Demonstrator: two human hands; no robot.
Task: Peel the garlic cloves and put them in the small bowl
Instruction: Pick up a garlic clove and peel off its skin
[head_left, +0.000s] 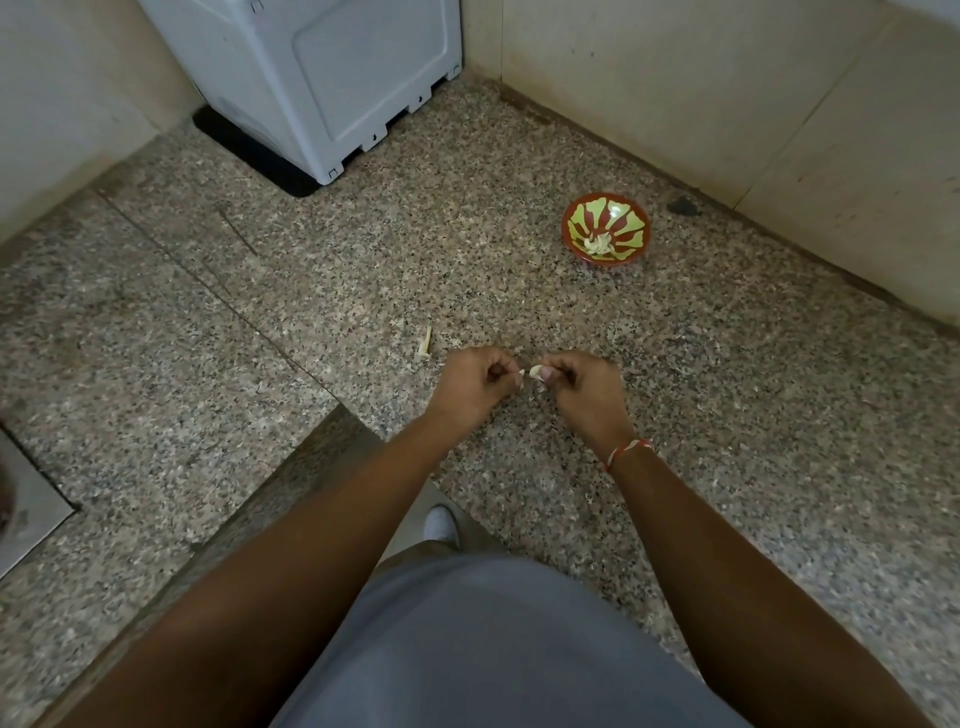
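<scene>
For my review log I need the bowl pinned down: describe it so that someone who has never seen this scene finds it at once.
Start at the white appliance in the far corner and follow the speckled counter rightward along the tiled wall. The bowl sits near that wall, beyond the right hand. It is the only dish, red with green petal shapes inside, holding pale garlic.

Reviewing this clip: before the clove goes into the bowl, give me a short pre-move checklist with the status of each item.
1. Garlic clove held: ok, pinched between left hand and right hand.
2. Clove fully peeled: cannot tell, fingers cover most of it.
3. Small bowl upright and in view: ok, standing on the counter.
4. Bowl has room: ok, only a small heap of cloves inside.
5. Path to bowl: ok, bare counter between.
6. Peel scrap outside the bowl: ok.
</scene>
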